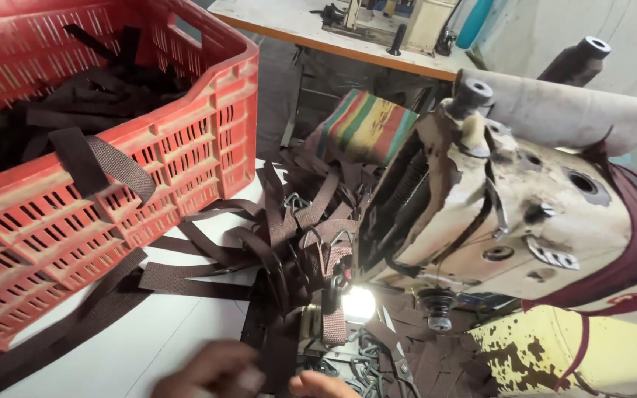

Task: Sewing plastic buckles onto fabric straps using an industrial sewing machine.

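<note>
1. Left hand (208, 374), bottom edge of view, blurred: fingers curled onto a dark brown webbing strap (283, 354) that runs up toward the needle area. It is touching the strap; I cannot tell whether the fingers are pinched shut on it.
2. Right hand (322, 385), just beside the left, only fingertips in frame at the strap's lower end. Grip cannot be told.
3. The strap lies on the bed of the sewing machine (525, 214), below a small lit work lamp (359, 304), with metal wire buckles (333, 239) threaded among neighbouring straps.
4. Machine head: cream, worn, stained; tilted across the right half of view. A yellow, rust-spotted part (554, 354) sits below it.
5. Heap of loose brown straps (259, 243) fans out over the white tabletop (156, 332), between the machine and the crate.
6. Red plastic crate (178, 147), left, slotted walls, holding more dark straps; one strap hangs over its near rim.
7. Striped multicolour cushion (366, 125) behind the heap.
8. Farthest: a second worktable (318, 29) with another machine on it.
</note>
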